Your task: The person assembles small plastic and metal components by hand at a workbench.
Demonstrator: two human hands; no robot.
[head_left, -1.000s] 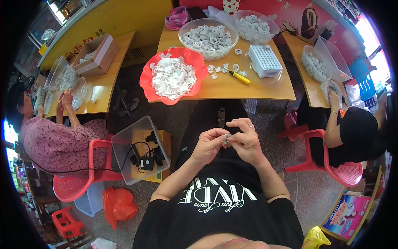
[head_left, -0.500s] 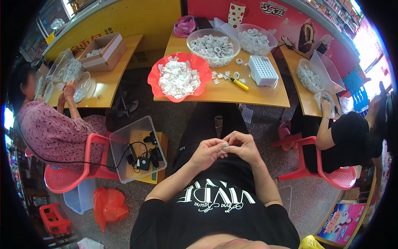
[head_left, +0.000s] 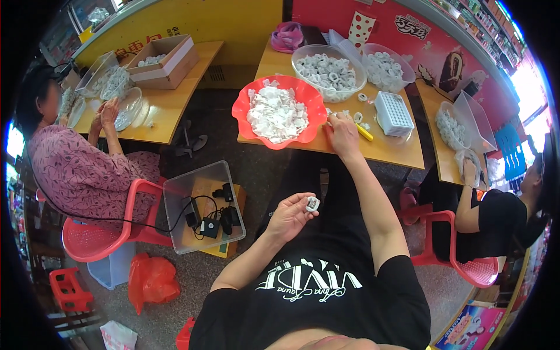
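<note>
My left hand (head_left: 290, 217) is held above my lap, its thumb and fingers closed on a small white plastic ring (head_left: 312, 203) with a darker middle. My right hand (head_left: 343, 137) is stretched out to the table's front part, fingertips bent down among small white pieces; what they pinch, if anything, is hidden. Just left of it stands a red scalloped bowl (head_left: 239, 111) heaped with small white flat pieces (head_left: 277, 114). A yellow-handled tool (head_left: 364, 133) lies right beside my right hand, and a loose white ring (head_left: 357, 117) is close to it.
Behind the bowl are two clear tubs (head_left: 297, 73) of white rings. A stack of white trays (head_left: 395, 114) stands on the right. Co-workers sit at side tables, on red chairs (head_left: 96, 236). Left of my legs, a clear bin (head_left: 169, 204) holds black adapters (head_left: 210, 227).
My right hand has left the small part between both hands and reached forward to the table. My left hand keeps the ring. The view has shifted slightly.
</note>
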